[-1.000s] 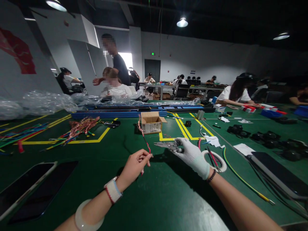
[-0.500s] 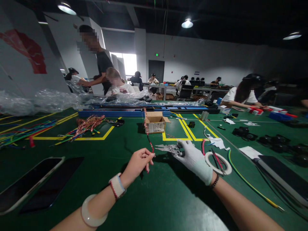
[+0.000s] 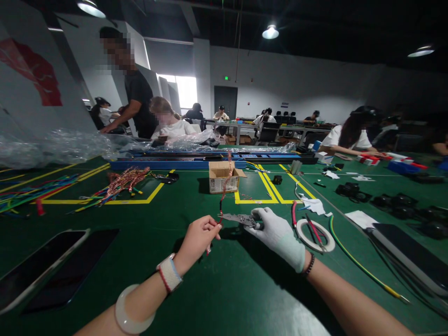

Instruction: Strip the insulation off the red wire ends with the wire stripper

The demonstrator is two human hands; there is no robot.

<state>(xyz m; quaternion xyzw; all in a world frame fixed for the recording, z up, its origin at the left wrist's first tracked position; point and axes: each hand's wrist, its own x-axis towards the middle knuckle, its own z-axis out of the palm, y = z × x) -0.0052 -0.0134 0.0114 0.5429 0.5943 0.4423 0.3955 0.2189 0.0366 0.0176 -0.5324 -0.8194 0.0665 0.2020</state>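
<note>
Between the thumb and fingers of my left hand (image 3: 201,238) is a thin red wire (image 3: 221,205), which rises to a frayed copper end in front of the cardboard box (image 3: 224,184). My right hand (image 3: 278,235), in a white glove, is closed round a grey metal wire stripper (image 3: 240,218). The tool's tip points left and meets the wire just above my left fingertips. Whether its jaws are closed on the wire is too small to tell.
Copper strands (image 3: 128,181) and coloured wires (image 3: 42,191) lie at the left, behind two dark flat devices. A tape roll (image 3: 300,229), a yellow-green cable (image 3: 360,263) and black parts lie at the right. People are across the table.
The wire stripper has moved left and now reaches the wire. The wire's copper end has swung right, in front of the box. A standing person at the back left has shifted left.
</note>
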